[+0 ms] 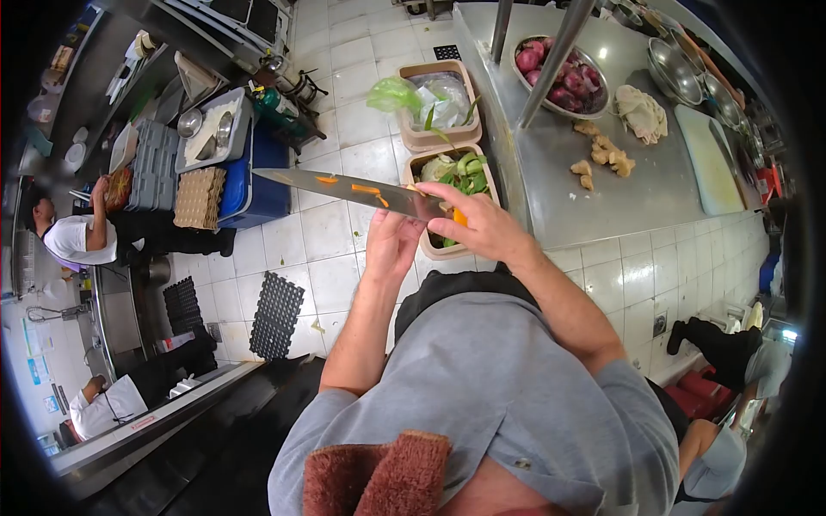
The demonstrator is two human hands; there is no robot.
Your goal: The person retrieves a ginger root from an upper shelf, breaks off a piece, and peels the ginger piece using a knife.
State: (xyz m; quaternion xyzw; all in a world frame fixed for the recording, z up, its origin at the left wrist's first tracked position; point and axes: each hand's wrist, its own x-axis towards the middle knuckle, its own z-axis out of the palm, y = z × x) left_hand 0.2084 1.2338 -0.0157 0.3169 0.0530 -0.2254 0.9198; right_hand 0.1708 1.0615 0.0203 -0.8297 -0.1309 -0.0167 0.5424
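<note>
A large knife [331, 187] is held over the floor and bins, its blade pointing left with thin orange strips on its flat side. My right hand [486, 225] is closed around its handle end, where an orange patch shows between the fingers. My left hand [394, 245] is palm up just under the blade near its heel, its fingertips partly hidden by the blade; whether it holds anything does not show. Beyond my hands stands a bin with green leaves and trimmings [469, 176]. Behind it is another bin [466, 136] with plastic bags.
On the steel counter [551, 193] at right are a bowl of red onions [598, 86], ginger [613, 156], a pale cloth [641, 116] and a cutting board [699, 159] with a knife. A blue container [249, 185] and two people stand left; another person is lower right.
</note>
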